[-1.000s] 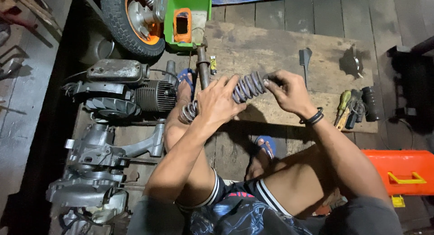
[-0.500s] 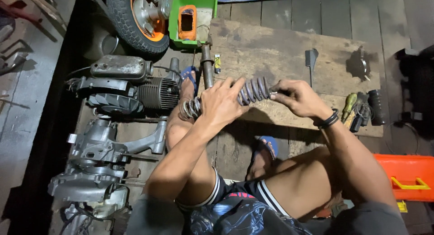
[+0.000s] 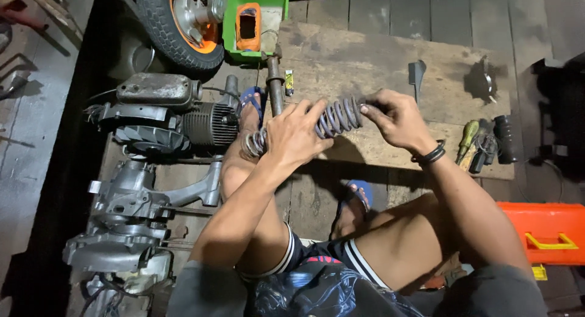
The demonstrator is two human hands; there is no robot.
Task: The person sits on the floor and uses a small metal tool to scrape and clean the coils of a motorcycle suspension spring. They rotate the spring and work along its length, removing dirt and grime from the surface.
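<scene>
A dark plank floor [image 3: 378,201] carries everything here. Across it lies a broad, worn wooden board [image 3: 365,55], pale and stained. On the board rest a small yellow lighter [image 3: 289,82], a grey metal bracket [image 3: 417,73], a dark round part [image 3: 484,79] and — at its right end — a yellow-green-handled screwdriver [image 3: 467,136] beside black rubber grips [image 3: 504,137]. A green plastic tray [image 3: 256,18] sits at the board's far edge, next to a small wheel with an orange rim [image 3: 180,24]. Left of the board, directly on the floor, lie a finned engine [image 3: 177,119] and a grey engine casing [image 3: 131,213]. An orange toolbox [image 3: 545,231] stands at the right — near the board's end.
</scene>
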